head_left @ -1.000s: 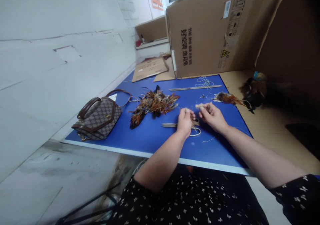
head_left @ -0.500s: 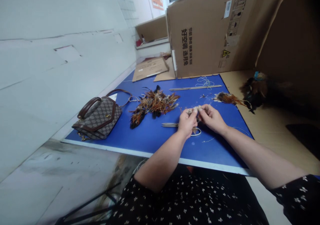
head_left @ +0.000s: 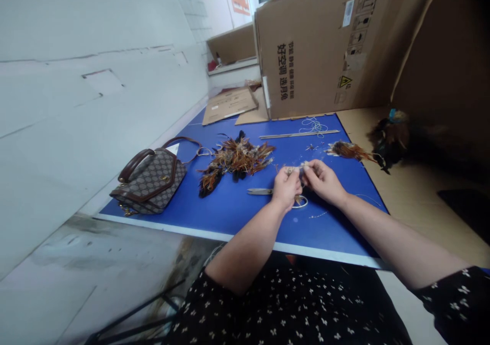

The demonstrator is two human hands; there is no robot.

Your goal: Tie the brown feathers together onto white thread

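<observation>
My left hand (head_left: pixel 286 186) is closed in a pinch over the blue tabletop, and a brown feather (head_left: pixel 297 200) pokes out beneath its fingers. Close beside it, my right hand (head_left: pixel 324 179) pinches pale feather fluff (head_left: pixel 305 165) between thumb and fingertips. Exactly how many feathers are between the hands is hidden. Below the left hand lie scissors (head_left: pixel 260 192), blades pointing left, partly covered by that hand. To the left spreads a heap of brown and black feathers (head_left: pixel 241 156). A smaller feather bundle (head_left: pixel 350 151) rests to the right, beyond my right hand.
A patterned handbag (head_left: pixel 153 179) stands at the table's left edge. A thin stick (head_left: pixel 298 134) and tangled thread (head_left: pixel 314 126) lie at the back, before a large cardboard box (head_left: pixel 314 59). Dark feathers (head_left: pixel 390 136) sit on cardboard at right.
My fingers shift slightly at the pinch, and a small gap now shows between the two hands' fingertips. Everything else stays in place.
</observation>
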